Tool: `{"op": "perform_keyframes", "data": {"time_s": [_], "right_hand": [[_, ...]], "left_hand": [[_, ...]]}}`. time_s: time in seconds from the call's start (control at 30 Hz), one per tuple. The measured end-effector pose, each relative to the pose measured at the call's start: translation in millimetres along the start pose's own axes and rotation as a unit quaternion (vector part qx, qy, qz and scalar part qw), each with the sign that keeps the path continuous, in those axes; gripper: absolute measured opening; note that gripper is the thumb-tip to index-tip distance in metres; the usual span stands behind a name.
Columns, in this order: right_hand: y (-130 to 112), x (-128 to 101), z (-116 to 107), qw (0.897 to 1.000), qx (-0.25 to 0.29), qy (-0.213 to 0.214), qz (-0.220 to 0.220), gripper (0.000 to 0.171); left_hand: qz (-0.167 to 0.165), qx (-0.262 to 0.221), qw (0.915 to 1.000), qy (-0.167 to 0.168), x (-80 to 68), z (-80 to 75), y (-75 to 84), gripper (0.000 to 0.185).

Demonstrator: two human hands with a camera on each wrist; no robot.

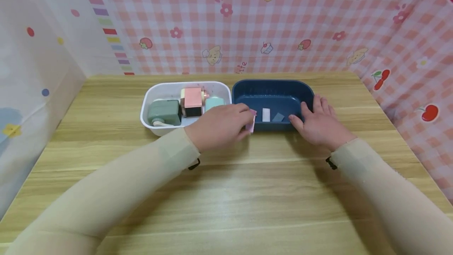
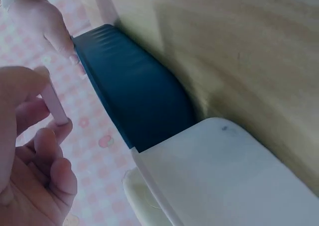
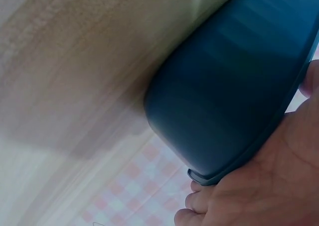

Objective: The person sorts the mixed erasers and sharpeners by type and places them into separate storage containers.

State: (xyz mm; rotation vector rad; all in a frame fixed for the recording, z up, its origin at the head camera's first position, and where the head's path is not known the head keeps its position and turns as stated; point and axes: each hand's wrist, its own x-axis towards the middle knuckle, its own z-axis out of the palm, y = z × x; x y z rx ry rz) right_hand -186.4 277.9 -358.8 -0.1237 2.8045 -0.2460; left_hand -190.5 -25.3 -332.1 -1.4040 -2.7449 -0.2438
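A pink eraser (image 1: 252, 121) is pinched between the fingertips of the left hand (image 1: 221, 126) at centre frame, held over the near left rim of the blue tray (image 1: 272, 89). The right hand (image 1: 320, 123), right of centre, is laid on the tray's near right corner, thumb on the rim and fingers loosely curved along the wall. Two small pieces, one white (image 1: 266, 114) and one blue-grey (image 1: 278, 117), lie inside. The thin eraser could slip from so light a pinch and fall on the table (image 1: 226, 192) outside the rim, or the tray could be nudged against the white tray (image 1: 148, 107) beside it. Most of the eraser is hidden by the fingers; the wrist views are blurred, and the sharpeners in the white tray are partly covered.
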Motion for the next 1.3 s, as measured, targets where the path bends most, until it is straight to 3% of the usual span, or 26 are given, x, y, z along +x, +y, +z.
{"op": "perform_keyframes", "data": {"time_s": [0.27, 0.5, 0.8, 1.07, 1.3], "right_hand": [[-1.2, 2.3, -0.4, 1.0, -0.011, -0.001, -0.002, 0.1], [-1.0, 4.7, -1.7, 1.0, -0.012, 0.005, -0.001, 0.096], [0.5, 5.9, -2.7, 1.0, -0.018, 0.002, -0.003, 0.098], [1.2, 8.3, -1.6, 1.0, -0.023, 0.0, -0.003, 0.096], [2.4, 8.6, -1.4, 1.0, -0.02, -0.007, -0.002, 0.096]], "left_hand": [[-0.025, -0.004, 0.9995, 0.017, 17.1, -2.3, -4.2, 0.009], [-0.054, -0.005, 0.9985, -0.007, 36.8, -3.8, -6.9, 0.012], [-0.063, -0.014, 0.9975, -0.027, 52.3, -3.5, -11.5, 0.012], [-0.071, -0.007, 0.9966, -0.041, 55.3, -2.6, -13.7, 0.021], [-0.055, -0.015, 0.998, -0.027, 46.9, -5.7, -13.0, 0.018]]}}
